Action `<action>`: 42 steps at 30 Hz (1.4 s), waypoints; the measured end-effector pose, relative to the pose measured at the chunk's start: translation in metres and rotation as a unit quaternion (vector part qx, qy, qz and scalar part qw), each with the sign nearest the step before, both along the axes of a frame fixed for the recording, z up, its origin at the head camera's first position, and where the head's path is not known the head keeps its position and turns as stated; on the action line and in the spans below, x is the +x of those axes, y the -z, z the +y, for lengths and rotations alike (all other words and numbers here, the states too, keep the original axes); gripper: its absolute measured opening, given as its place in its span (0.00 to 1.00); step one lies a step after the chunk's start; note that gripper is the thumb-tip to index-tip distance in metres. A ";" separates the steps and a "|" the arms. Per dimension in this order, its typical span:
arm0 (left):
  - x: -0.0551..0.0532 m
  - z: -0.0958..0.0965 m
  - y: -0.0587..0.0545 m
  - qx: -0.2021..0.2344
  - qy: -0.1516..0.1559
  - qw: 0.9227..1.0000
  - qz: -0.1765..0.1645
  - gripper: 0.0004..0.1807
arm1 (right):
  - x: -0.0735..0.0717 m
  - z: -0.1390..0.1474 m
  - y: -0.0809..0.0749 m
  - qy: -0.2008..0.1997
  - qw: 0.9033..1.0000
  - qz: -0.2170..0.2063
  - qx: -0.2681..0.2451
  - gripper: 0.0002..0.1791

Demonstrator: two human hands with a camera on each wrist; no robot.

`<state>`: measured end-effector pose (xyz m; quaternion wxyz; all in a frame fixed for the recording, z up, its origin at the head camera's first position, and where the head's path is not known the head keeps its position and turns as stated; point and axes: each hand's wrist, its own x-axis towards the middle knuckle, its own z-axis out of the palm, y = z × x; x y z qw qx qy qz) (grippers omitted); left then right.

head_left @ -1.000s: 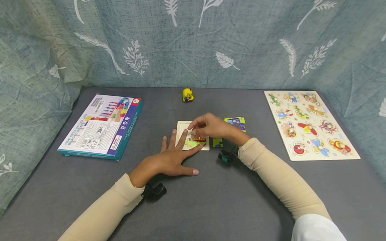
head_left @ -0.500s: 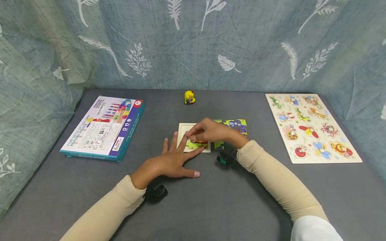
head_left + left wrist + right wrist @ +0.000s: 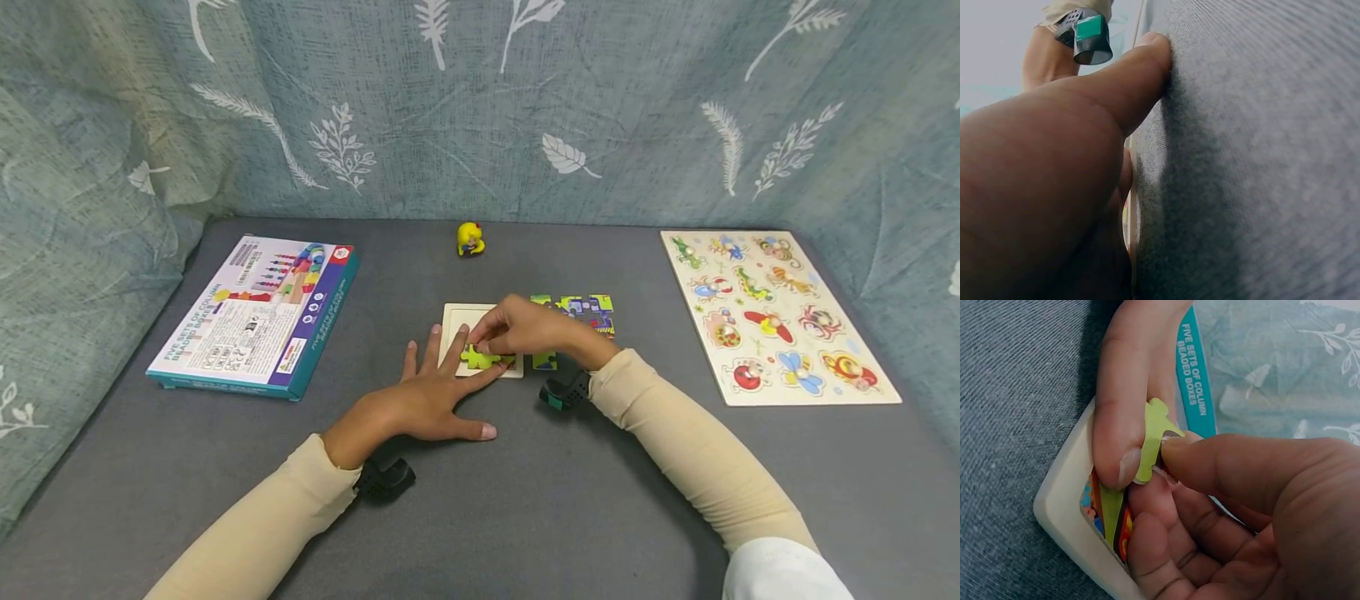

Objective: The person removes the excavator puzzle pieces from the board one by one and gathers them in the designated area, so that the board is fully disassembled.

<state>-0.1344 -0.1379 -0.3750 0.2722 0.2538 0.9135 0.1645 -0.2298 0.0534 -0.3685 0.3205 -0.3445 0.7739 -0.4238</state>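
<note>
My right hand [image 3: 525, 325] pinches a lime-green jigsaw piece [image 3: 1154, 434] between thumb and fingers, tilted up over a small pale wooden puzzle tray [image 3: 456, 318]. Its thumb lies on a dark patch of the piece in the right wrist view. My left hand [image 3: 431, 410] lies with fingers spread, the fingertips on the tray's left and front part and the thumb out on the grey cloth. Inside the tray, a strip of green, red and yellow picture [image 3: 1113, 515] shows beside a left fingertip; the hands hide much of the rest.
Several loose jigsaw pieces [image 3: 592, 310] lie right of the tray, one green piece [image 3: 545, 361] nearest it. A yellow toy figure [image 3: 470, 239] stands behind. At left is a boxed bead set [image 3: 255, 317]; at right, an insect picture board [image 3: 780, 317].
My right hand has shifted slightly over the tray, and more lime green now shows under its fingers, covering the red picture seen before. The left hand stays in place.
</note>
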 end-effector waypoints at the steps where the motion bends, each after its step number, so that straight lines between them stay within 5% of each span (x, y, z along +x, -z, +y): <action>1: 0.000 0.000 0.000 0.001 0.001 1.000 0.000 0.46 | 0.000 0.000 0.000 -0.004 1.000 0.003 -0.002 0.11; 18: 0.002 0.000 0.001 -0.002 -0.009 1.000 -0.007 0.46 | -0.004 0.013 -0.003 0.016 0.999 0.045 -0.014 0.11; 42: 0.001 0.002 0.001 -0.007 -0.009 1.000 0.004 0.47 | -0.007 0.049 -0.008 0.050 0.998 0.031 0.011 0.12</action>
